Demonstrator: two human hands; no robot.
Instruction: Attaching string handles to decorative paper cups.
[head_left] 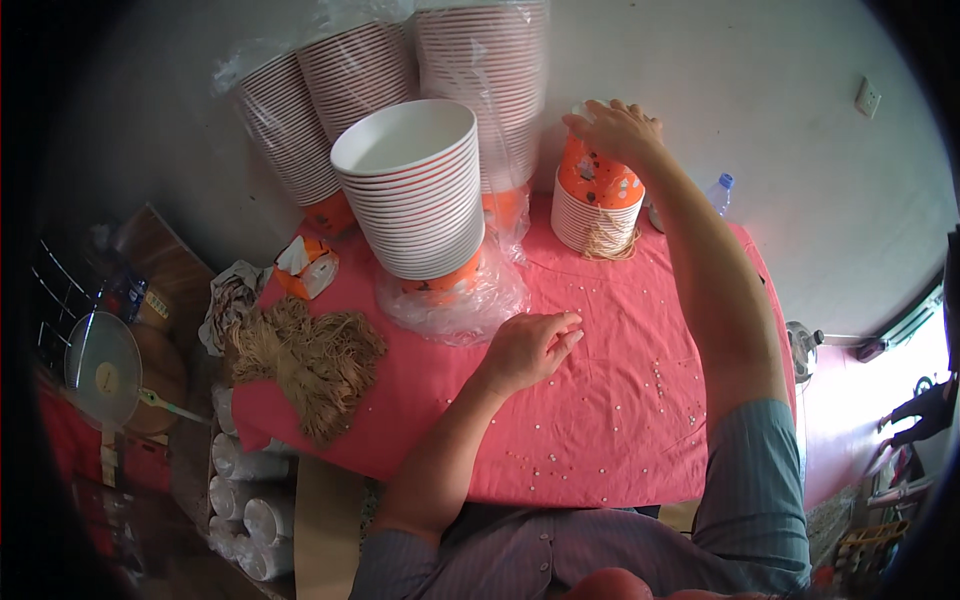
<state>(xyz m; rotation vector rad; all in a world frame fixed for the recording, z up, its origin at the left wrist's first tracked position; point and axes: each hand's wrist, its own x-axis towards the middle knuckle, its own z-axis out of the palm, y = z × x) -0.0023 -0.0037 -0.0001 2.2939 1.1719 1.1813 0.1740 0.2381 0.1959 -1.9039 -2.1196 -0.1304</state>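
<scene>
At the back right of the table, my right hand [617, 130] reaches over the top of an upside-down orange paper bucket [596, 178]. Its fingers are spread across the bucket's base. That bucket tops a stack of white-rimmed buckets [590, 225], with tan strings [612, 238] hanging down its front. My left hand [533, 350] hovers over the middle of the pink cloth [590, 400], thumb and fingers curled towards each other; whatever they hold, if anything, is too small to make out. A tall stack of upright white buckets [415, 200] stands left of it, on crumpled clear plastic [455, 310].
Plastic-wrapped bucket stacks [480, 90] lean on the wall behind. A bundle of tan strings [305, 360] and an orange tissue pack [305, 268] lie at the left. Small white beads [552, 458] dot the cloth. A clear bottle [720, 193] stands beyond my right arm.
</scene>
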